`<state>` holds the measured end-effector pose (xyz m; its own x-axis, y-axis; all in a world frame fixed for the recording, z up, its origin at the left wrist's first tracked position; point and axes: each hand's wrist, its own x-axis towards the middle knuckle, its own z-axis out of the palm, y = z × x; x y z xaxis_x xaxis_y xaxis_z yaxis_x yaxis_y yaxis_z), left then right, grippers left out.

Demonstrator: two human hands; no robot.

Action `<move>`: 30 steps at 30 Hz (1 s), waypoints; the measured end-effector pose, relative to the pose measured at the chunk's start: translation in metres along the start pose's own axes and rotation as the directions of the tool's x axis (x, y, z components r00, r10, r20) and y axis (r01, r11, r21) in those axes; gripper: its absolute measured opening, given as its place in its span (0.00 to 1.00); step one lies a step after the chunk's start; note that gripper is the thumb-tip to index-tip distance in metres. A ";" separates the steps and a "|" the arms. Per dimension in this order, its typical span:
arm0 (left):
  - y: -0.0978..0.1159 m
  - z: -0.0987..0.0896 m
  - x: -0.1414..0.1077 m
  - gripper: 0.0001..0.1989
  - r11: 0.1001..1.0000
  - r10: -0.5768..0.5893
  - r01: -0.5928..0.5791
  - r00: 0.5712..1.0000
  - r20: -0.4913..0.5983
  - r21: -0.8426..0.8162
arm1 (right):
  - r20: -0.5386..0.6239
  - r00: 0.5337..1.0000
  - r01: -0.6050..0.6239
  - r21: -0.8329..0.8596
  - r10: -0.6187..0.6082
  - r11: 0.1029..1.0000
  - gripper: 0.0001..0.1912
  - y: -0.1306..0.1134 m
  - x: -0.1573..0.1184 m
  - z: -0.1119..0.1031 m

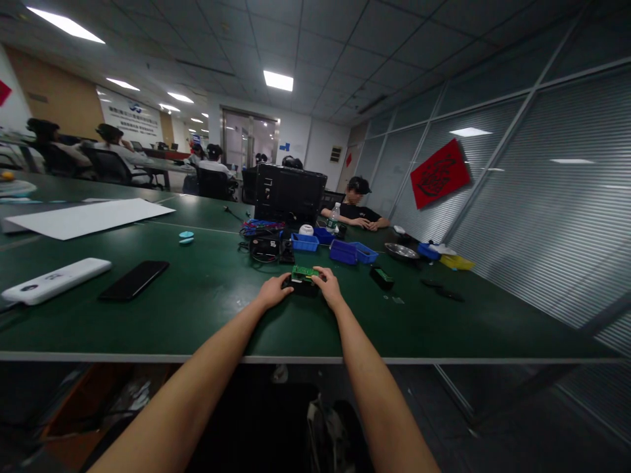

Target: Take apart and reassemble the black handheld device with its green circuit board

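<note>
Close to the middle of the green table, a green circuit board (302,270) sits tilted at a black plastic case (304,288). My left hand (275,292) grips the left end of the case, thumb toward me. With its fingers on the right edge of the board, my right hand (327,285) pinches it above the case. Whether the board touches the inside of the case cannot be made out. To the right lies another black case with a green board (382,276) in it.
Behind my hands stand blue bins (344,251), a black power adapter (265,246) with cables and a monitor (290,194). A phone (135,280) and a white power strip (59,280) lie left. A metal dish (401,251) is at right. A person (355,209) sits across.
</note>
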<state>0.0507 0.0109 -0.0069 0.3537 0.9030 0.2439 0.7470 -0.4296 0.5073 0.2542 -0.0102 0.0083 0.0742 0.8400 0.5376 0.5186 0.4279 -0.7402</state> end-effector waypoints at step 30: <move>-0.008 0.005 0.004 0.29 1.000 0.027 -0.027 1.000 -0.011 0.002 | 0.262 0.944 -0.242 0.140 0.199 0.960 0.27 0.015 -0.006 0.003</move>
<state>0.0491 0.0182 -0.0146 0.3675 0.8910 0.2665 0.7386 -0.4537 0.4987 0.2589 -0.0084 -0.0071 -0.0499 0.9659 0.2541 0.3611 0.2547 -0.8971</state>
